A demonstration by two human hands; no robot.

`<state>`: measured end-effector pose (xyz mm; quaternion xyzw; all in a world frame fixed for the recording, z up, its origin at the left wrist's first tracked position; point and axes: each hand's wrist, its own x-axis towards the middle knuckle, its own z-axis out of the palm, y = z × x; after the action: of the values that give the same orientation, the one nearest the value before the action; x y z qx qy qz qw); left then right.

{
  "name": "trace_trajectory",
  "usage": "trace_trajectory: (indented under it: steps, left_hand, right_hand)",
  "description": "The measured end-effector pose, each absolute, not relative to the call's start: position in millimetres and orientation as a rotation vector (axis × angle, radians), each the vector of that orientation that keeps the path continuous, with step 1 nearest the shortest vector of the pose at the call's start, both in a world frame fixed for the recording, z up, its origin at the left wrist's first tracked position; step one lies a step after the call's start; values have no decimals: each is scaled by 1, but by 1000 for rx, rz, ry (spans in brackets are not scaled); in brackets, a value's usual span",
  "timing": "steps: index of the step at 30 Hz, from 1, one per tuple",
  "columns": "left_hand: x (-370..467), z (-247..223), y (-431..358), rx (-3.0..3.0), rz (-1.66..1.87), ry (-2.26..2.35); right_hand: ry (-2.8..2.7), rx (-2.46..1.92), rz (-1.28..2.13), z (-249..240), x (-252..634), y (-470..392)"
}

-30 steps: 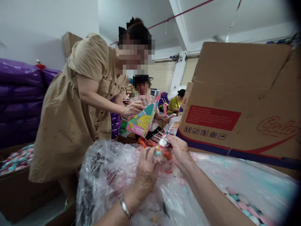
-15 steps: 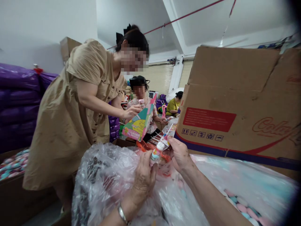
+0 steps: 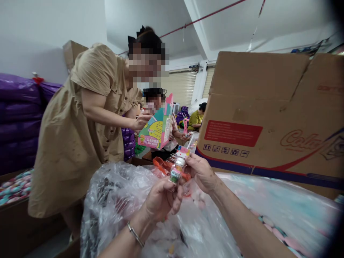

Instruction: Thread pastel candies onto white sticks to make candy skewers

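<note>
My left hand (image 3: 164,200) is closed around the lower end of a small clear bottle (image 3: 176,172) with a white cap and a colourful label. The bottle stands tilted, and green shows inside near its bottom. Just above the cap, my right hand (image 3: 201,171) pinches a small pink, yellow and white card (image 3: 183,152) with a cartoon face. Whether card and bottle touch or are joined, I cannot tell. Under both hands spreads a crumpled clear plastic bag (image 3: 115,193), with orange plastic (image 3: 160,163) and several white sticks behind the bottle.
A big cardboard box (image 3: 242,107) rises at the right. Pastel pieces (image 3: 272,229) lie under plastic at the lower right, more in a box at far left. At left a person in a beige dress (image 3: 99,93) holds a colourful box (image 3: 155,130); others sit farther back.
The bottle has been turned, so its label and green contents show. My right hand has shifted slightly left, its card now facing me. The person's colourful box has risen a little.
</note>
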<state>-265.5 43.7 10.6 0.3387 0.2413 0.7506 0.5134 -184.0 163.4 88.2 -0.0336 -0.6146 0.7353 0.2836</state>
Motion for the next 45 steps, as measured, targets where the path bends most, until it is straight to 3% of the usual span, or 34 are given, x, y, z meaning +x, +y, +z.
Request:
trace_trajectory:
  steps: [8, 15, 34, 45]
  left_hand:
    - [-259, 12, 44, 843, 1843, 668]
    - [-248, 16, 45, 947, 1951, 1119]
    - [-251, 14, 40, 934, 1990, 1091]
    - [-261, -4, 41, 935, 1966, 1010]
  right_hand:
    - [-1614, -285, 1770, 83, -186, 172]
    - [-1569, -333, 1711, 75, -189, 178]
    - [-1489, -369, 1640, 72, -195, 168]
    - [-1688, -324, 1781, 77, -190, 171]
